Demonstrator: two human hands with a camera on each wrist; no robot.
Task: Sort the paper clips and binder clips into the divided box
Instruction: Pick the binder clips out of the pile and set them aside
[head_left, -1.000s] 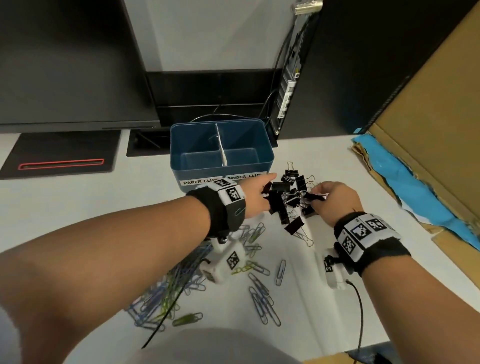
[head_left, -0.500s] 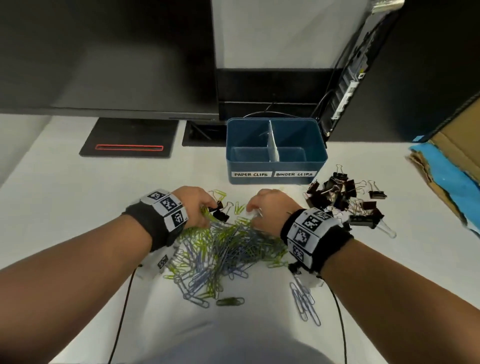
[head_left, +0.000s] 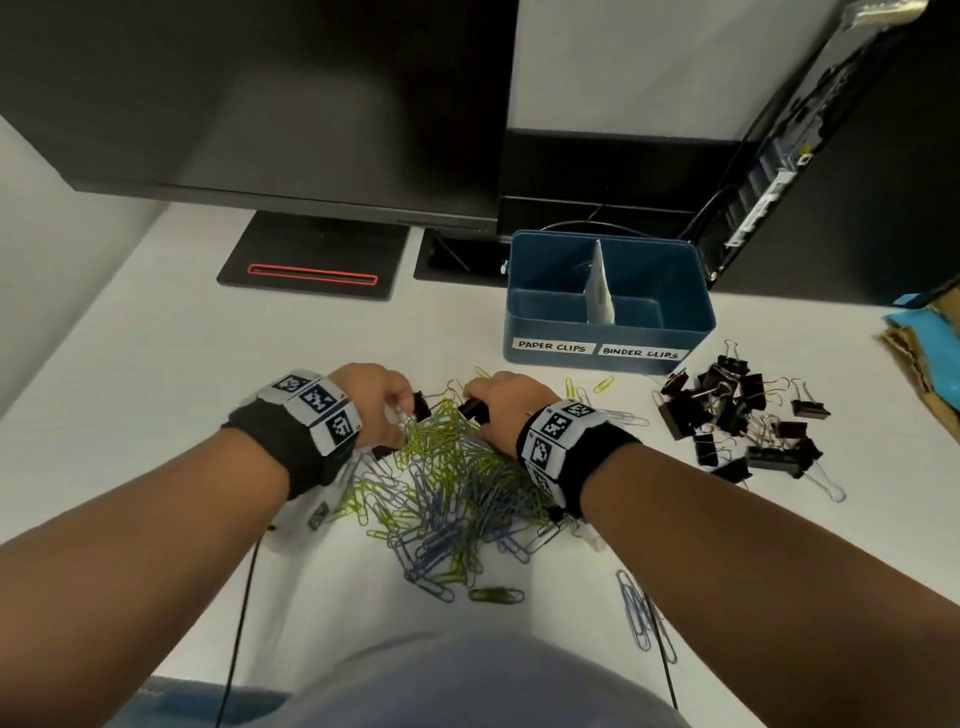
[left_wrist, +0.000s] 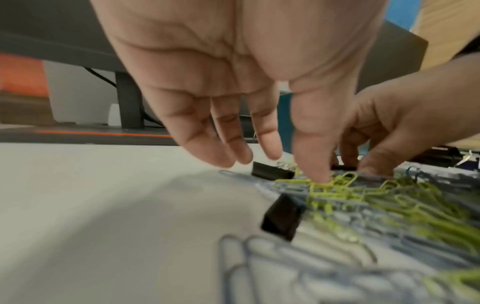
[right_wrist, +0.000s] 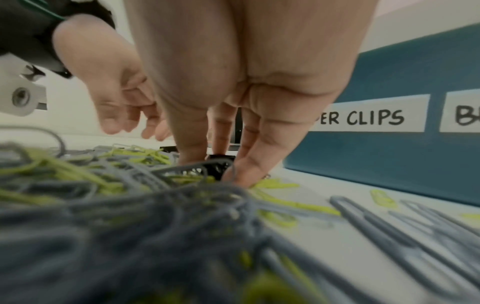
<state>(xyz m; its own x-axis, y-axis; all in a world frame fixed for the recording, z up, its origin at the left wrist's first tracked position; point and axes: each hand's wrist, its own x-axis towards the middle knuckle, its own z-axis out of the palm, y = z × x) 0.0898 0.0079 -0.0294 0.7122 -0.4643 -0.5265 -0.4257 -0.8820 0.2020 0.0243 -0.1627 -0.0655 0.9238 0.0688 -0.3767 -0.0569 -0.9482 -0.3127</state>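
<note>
A heap of green and blue-grey paper clips (head_left: 452, 499) lies on the white desk in front of me. Both hands sit at its far edge. My left hand (head_left: 400, 410) hangs with relaxed, spread fingers (left_wrist: 223, 148); its thumb touches green clips, and a black binder clip (left_wrist: 272, 173) lies just beyond the fingertips. A second binder clip (left_wrist: 281, 218) lies at the heap's left edge. My right hand (head_left: 480, 410) pinches a black binder clip (right_wrist: 219, 163) between thumb and fingers. The blue divided box (head_left: 698, 340), labelled PAPER CLIPS and BINDER CLIPS, stands behind; both compartments look empty.
A pile of black binder clips (head_left: 727, 415) lies right of the hands, in front of the box. Loose paper clips (head_left: 641, 618) lie near my right forearm. A monitor on its stand (head_left: 311, 270) is at the back left, a computer case at the back right, cardboard (head_left: 930, 353) at the right edge.
A second ago both hands were at the binder clip pile. They have moved left to the paper clip heap, and the right hand's fingers have closed on a stray binder clip there.
</note>
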